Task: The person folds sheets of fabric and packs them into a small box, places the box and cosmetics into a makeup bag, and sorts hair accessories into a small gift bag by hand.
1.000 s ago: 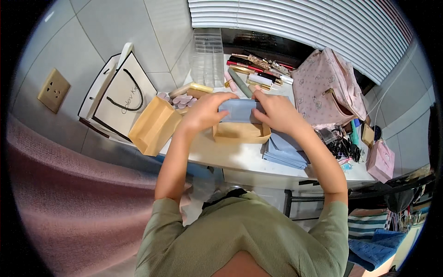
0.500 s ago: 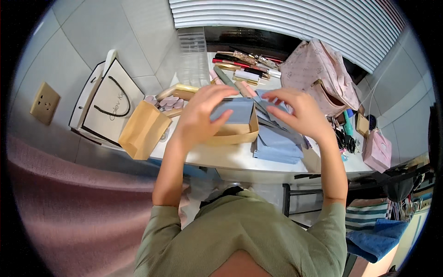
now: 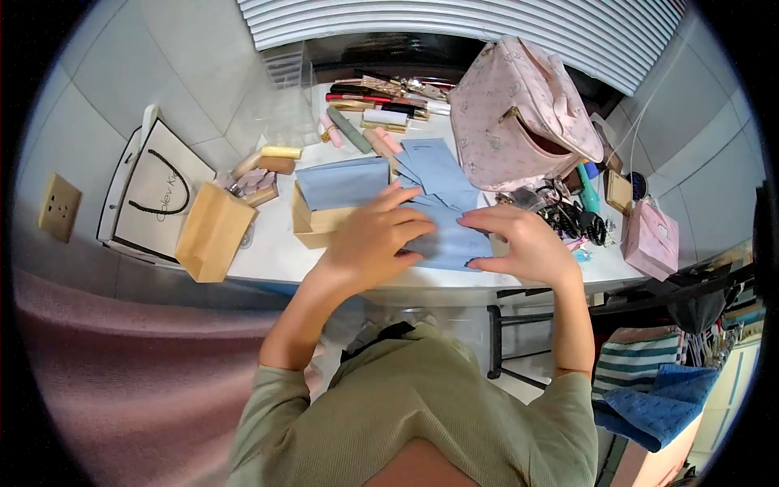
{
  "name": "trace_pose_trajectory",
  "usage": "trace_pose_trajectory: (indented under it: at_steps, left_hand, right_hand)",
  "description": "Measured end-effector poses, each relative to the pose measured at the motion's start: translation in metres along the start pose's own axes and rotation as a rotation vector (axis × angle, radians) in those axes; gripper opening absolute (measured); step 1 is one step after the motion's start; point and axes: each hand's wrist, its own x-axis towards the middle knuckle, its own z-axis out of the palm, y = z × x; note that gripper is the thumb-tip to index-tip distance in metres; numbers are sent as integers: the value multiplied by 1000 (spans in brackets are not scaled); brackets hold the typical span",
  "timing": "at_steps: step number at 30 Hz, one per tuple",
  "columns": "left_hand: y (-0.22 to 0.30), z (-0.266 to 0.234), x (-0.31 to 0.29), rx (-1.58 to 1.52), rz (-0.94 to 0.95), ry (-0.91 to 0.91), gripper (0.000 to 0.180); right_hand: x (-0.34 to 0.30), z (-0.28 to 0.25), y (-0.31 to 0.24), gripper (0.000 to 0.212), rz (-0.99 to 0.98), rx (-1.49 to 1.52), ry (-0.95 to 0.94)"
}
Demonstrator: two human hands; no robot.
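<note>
My left hand [image 3: 377, 239] reaches over the left side of a loose pile of light blue sheets [image 3: 438, 252], its fingers spread and touching the top sheet. At the pile's right side lies my right hand [image 3: 523, 243], thumb and fingers apart with blue sheet showing between them. More blue sheets [image 3: 438, 162] fan out behind, overlapping the pile. Just left of it stands an open brown cardboard box [image 3: 320, 226] with folded blue sheets [image 3: 341, 183] standing inside; my left forearm and hand come close to its front right corner. Whether the sheets are paper or thin cloth cannot be told.
A second brown box [image 3: 215, 231] tilts against a white paper bag [image 3: 154, 191] at left. Makeup tubes [image 3: 381, 105] lie at the back. A pink floral bag [image 3: 519, 122], black cables [image 3: 568, 219] and a small pink box [image 3: 652, 239] stand right. A black-framed stool [image 3: 515, 341] is below.
Both hands have come down from above the box and sheets onto the blue pile, with the left hand moving right, off the box. The whole view has shifted a little.
</note>
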Motion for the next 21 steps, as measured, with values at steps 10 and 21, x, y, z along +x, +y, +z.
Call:
trace_pose_trajectory:
  at_steps: [10, 21]
  left_hand:
    - [1, 0, -1, 39, -72, 105, 36]
    - [-3, 18, 11, 79, -134, 402, 16]
  right_hand:
    - [-1, -8, 10, 34, -19, 112, -14]
    - [4, -2, 3, 27, -35, -147, 326]
